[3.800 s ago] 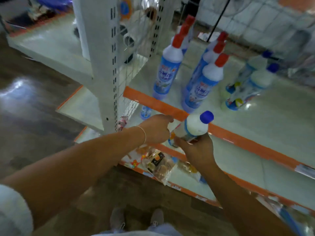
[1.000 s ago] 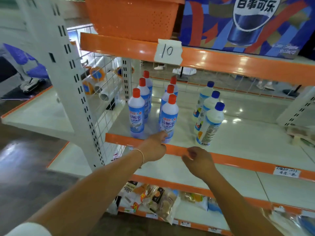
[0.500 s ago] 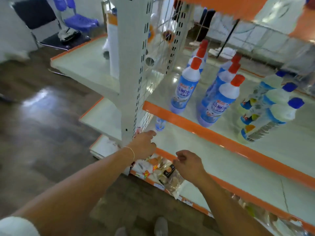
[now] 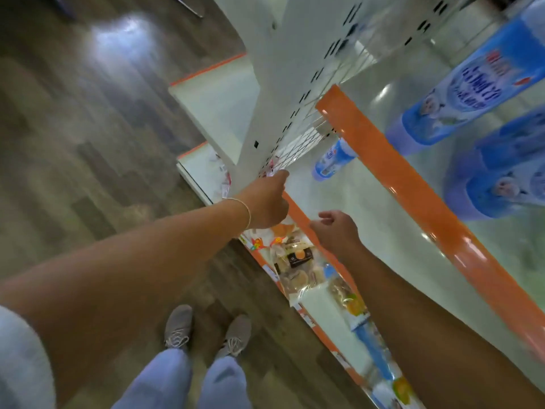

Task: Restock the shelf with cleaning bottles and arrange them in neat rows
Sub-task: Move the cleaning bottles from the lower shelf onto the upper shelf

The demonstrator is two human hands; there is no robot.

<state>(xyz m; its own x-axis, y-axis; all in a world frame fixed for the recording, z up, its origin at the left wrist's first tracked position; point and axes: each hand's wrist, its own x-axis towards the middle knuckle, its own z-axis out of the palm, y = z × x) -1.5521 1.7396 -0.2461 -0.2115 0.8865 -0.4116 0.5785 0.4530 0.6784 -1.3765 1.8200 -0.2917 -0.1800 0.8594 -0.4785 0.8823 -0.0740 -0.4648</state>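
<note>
I look steeply down along the shelving. A blue-labelled cleaning bottle point(image 4: 472, 87) and a second one point(image 4: 501, 178) stand on the upper shelf behind its orange edge point(image 4: 392, 172); their caps are out of frame. A lone blue bottle point(image 4: 331, 159) stands on the lower shelf point(image 4: 368, 219), partly hidden by that orange edge. My left hand point(image 4: 267, 202), with a thin bracelet, reaches toward the lower shelf's left corner, fingers curled and holding nothing. My right hand point(image 4: 336, 231) hovers over the lower shelf's front, fingers loosely curled and empty.
The white perforated upright point(image 4: 283, 84) and a wire mesh panel point(image 4: 303, 143) stand just left of my left hand. Bagged snacks point(image 4: 298, 261) fill the bottom shelf below my hands. My feet in grey shoes point(image 4: 206, 332) rest on wood-pattern floor point(image 4: 88, 143).
The view has tipped further down toward my feet and closer to the shelf. Both hands have dropped from the upper shelf's edge to the lower shelf, left hand nearer the lone bottle.
</note>
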